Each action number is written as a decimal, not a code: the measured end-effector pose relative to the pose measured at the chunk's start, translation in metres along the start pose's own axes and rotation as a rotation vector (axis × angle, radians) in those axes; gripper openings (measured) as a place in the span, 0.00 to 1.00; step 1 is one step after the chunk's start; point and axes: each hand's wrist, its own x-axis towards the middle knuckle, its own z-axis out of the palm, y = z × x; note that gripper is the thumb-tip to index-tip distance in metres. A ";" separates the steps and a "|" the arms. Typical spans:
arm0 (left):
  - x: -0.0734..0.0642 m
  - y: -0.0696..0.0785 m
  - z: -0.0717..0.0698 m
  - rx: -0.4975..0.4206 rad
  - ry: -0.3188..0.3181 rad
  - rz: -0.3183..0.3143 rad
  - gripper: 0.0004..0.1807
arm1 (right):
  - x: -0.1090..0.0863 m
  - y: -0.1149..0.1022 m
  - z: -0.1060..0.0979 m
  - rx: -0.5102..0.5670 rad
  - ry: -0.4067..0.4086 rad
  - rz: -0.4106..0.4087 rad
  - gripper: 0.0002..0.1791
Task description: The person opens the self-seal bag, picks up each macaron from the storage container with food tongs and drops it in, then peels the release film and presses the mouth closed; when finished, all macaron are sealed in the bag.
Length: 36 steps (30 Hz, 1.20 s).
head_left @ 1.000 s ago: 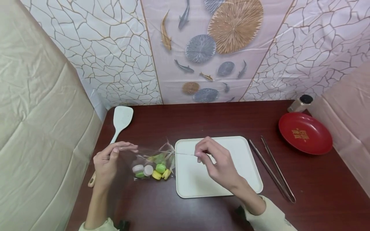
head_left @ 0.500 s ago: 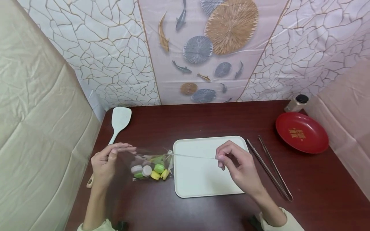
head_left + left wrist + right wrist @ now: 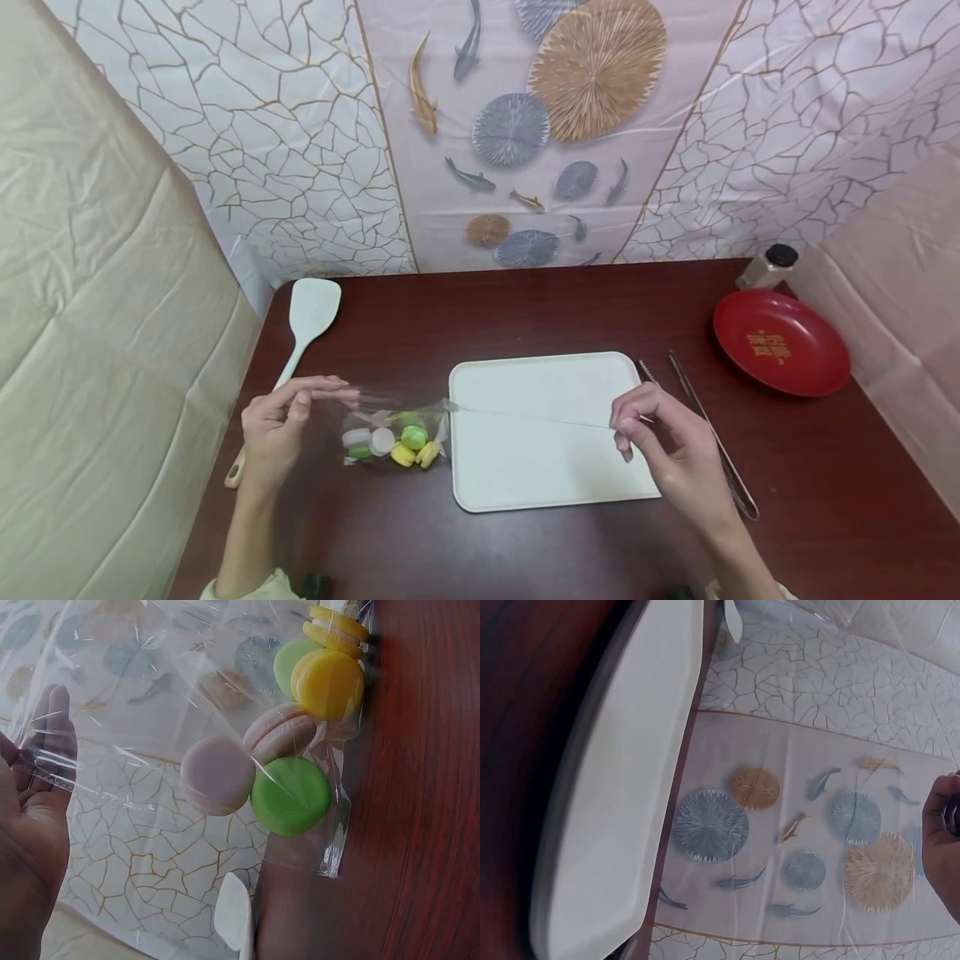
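Note:
My left hand (image 3: 273, 425) pinches the upper left edge of a clear plastic bag (image 3: 444, 435) between thumb and nearly straight fingers. Inside lie several macarons: lilac ones (image 3: 217, 775), green ones (image 3: 291, 795) and yellow ones (image 3: 328, 684), gathered along the lower side. From the bag's upper right corner a thin clear strip (image 3: 540, 418) runs taut to my right hand (image 3: 671, 446), whose thumb and fingertips pinch its end. That hand is over the right side of a white tray (image 3: 540, 467). At the right wrist view's edge, my right hand (image 3: 941, 859) is only partly visible.
A white spatula (image 3: 313, 308) lies behind my left hand. Metal tongs (image 3: 723, 450) lie right of the tray, partly hidden by my right hand. Farther right are a red plate (image 3: 783, 342) and a small black-capped jar (image 3: 768, 268). Patterned cloth (image 3: 517, 200) hangs behind the table.
My right hand has moved rightward across the tray, drawing out a longer length of strip from the bag. The bag's raised right corner has sunk lower. My left hand stays nearly in place.

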 end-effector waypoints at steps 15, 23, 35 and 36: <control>0.002 0.001 0.004 0.025 -0.016 -0.018 0.14 | -0.050 0.012 -0.123 0.206 -0.699 0.583 0.16; 0.003 -0.001 0.004 -0.039 -0.026 -0.014 0.15 | -0.032 0.036 -0.177 0.291 -0.969 0.876 0.11; 0.001 0.000 0.005 -0.041 -0.014 -0.032 0.15 | 0.002 0.076 -0.153 -0.767 -0.498 0.688 0.07; 0.001 0.000 0.006 -0.047 -0.010 -0.031 0.15 | 0.002 0.080 -0.151 -0.781 -0.470 0.694 0.06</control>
